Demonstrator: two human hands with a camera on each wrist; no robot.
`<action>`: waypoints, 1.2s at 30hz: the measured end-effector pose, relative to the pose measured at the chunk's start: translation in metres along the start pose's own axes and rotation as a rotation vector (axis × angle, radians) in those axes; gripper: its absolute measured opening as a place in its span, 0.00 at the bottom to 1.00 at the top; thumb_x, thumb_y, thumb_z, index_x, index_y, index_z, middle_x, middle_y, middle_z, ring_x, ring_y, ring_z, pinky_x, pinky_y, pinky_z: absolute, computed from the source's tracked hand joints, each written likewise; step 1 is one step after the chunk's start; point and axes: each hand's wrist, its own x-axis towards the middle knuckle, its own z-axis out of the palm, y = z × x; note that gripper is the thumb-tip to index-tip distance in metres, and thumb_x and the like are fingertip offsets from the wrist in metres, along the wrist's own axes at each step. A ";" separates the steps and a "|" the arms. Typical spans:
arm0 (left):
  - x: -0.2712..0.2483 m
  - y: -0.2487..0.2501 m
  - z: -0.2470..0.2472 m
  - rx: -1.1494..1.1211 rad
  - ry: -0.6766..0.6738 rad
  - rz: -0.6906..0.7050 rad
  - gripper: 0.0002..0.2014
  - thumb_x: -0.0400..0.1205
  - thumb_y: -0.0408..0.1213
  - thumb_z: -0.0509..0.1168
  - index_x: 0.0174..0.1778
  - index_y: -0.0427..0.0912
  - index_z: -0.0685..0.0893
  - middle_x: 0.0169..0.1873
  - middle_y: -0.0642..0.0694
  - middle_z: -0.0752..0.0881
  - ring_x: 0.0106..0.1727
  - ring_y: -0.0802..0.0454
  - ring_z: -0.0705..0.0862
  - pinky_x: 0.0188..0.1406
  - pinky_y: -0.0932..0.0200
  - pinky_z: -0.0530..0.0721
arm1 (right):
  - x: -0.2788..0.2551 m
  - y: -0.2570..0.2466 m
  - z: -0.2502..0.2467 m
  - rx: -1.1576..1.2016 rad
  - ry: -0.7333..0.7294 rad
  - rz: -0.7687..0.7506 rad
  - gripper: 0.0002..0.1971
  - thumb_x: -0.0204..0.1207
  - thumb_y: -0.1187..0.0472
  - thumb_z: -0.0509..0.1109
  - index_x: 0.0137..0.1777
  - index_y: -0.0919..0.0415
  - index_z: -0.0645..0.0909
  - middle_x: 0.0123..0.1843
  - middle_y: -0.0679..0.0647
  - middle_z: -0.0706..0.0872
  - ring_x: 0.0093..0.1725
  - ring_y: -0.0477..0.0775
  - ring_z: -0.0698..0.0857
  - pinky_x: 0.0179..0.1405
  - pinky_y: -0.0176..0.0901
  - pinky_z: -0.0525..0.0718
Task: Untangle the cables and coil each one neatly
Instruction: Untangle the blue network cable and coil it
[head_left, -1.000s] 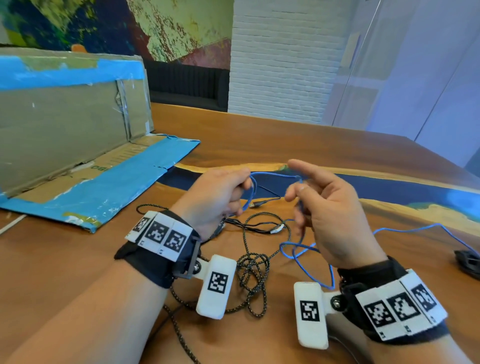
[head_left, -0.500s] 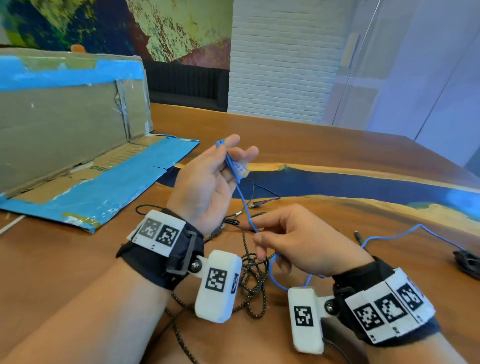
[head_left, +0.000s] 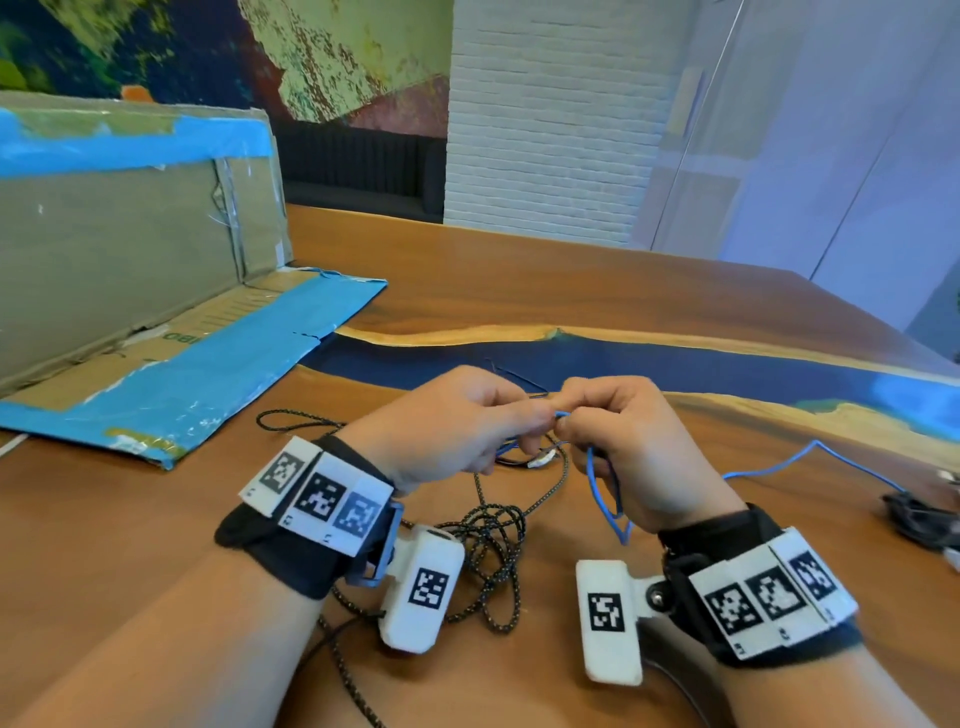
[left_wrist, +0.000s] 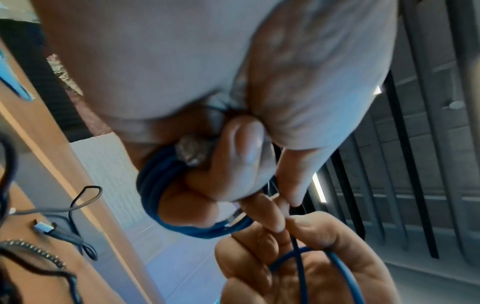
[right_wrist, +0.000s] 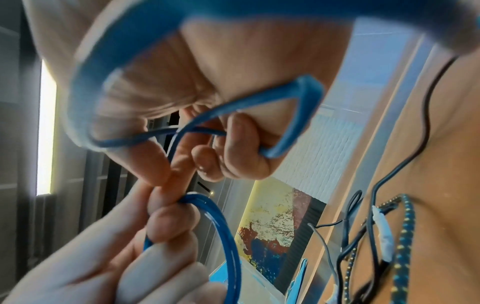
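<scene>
Clearly the coiling of the blue cable (head_left: 602, 488) is the step in hand, while the other cables wait on the wooden table (head_left: 597, 291). Both hands are raised just above the table with their fingertips meeting. The left hand (head_left: 452, 421) has its fingers curled round a small coil of several blue turns, seen plainly in the left wrist view, with a metal plug tucked against the thumb. The right hand (head_left: 639, 447) pinches the same cable between thumb and forefinger right beside the coil, and a slack loop hangs below its palm. From there the free length trails off to the right across the table toward a dark object (head_left: 914, 514) near the edge; what that object is I cannot tell. Below and between the wrists lies the braided black cable (head_left: 493, 551) in a loose snarl, and a thin black cable with a white plug (head_left: 540, 460) runs under the hands, so I judge the untangling only partly done. Next, I think, the right hand must lay the hanging loop over the left fingers as a fresh turn, then slide back along the free length, drawing it in without dragging the snarl or loosening the turns already held.
</scene>
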 end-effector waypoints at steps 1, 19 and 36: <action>0.000 -0.001 -0.001 0.002 0.017 -0.001 0.21 0.90 0.49 0.62 0.38 0.38 0.86 0.17 0.48 0.65 0.21 0.48 0.62 0.39 0.47 0.75 | 0.001 0.001 0.001 0.031 -0.011 -0.004 0.08 0.73 0.69 0.68 0.38 0.68 0.89 0.25 0.50 0.79 0.21 0.48 0.61 0.20 0.37 0.59; 0.015 -0.010 -0.029 -0.358 0.768 -0.059 0.19 0.89 0.41 0.61 0.30 0.45 0.74 0.15 0.52 0.62 0.17 0.54 0.64 0.39 0.51 0.77 | 0.012 0.020 -0.031 0.164 0.359 0.056 0.07 0.77 0.67 0.78 0.53 0.65 0.90 0.26 0.57 0.68 0.21 0.50 0.65 0.36 0.50 0.88; 0.014 -0.019 -0.056 -0.516 0.891 -0.159 0.16 0.91 0.45 0.60 0.37 0.43 0.76 0.13 0.54 0.68 0.12 0.57 0.70 0.46 0.48 0.77 | 0.012 0.013 -0.042 0.420 0.491 0.081 0.10 0.85 0.62 0.71 0.41 0.58 0.78 0.24 0.49 0.64 0.23 0.50 0.70 0.39 0.51 0.90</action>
